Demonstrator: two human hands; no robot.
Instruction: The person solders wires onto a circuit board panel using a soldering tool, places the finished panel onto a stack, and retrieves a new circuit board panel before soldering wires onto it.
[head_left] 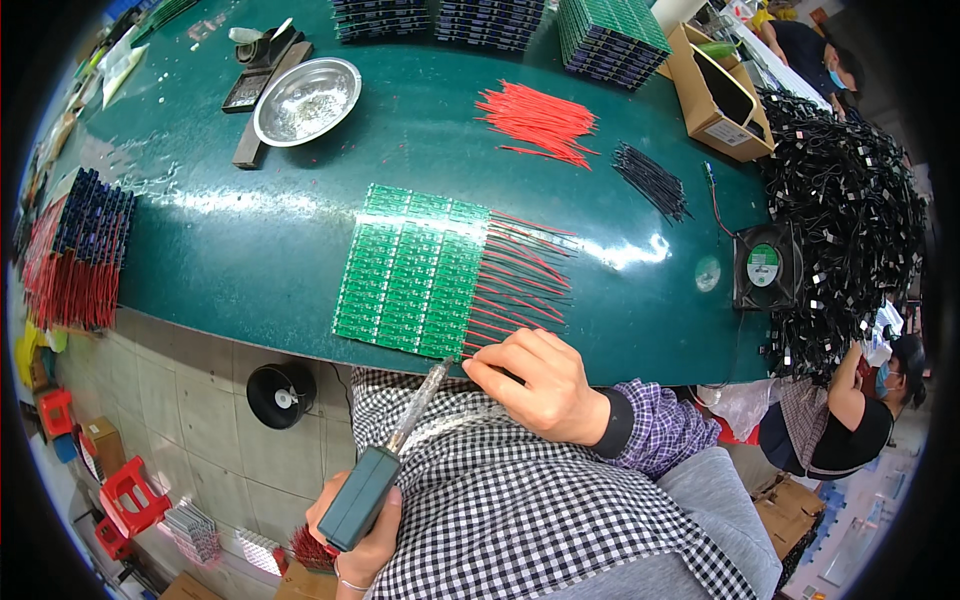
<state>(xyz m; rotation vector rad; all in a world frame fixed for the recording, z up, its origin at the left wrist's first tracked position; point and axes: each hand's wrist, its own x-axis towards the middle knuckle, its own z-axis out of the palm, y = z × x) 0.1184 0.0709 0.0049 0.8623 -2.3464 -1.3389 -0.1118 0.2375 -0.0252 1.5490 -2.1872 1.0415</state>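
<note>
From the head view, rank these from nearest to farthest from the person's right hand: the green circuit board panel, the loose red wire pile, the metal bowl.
From the right hand:
1. Green circuit board panel, just ahead and left of the fingers, at the table's near edge.
2. Loose red wire pile, farther back, roughly straight ahead.
3. Metal bowl, far back on the left.

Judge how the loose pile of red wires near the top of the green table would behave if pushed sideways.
The red wires look thin and cut short, so probably light and floppy. They lie loose and unbundled, so a push would likely scatter them. The glossy green table suggests they would slide easily.
</note>
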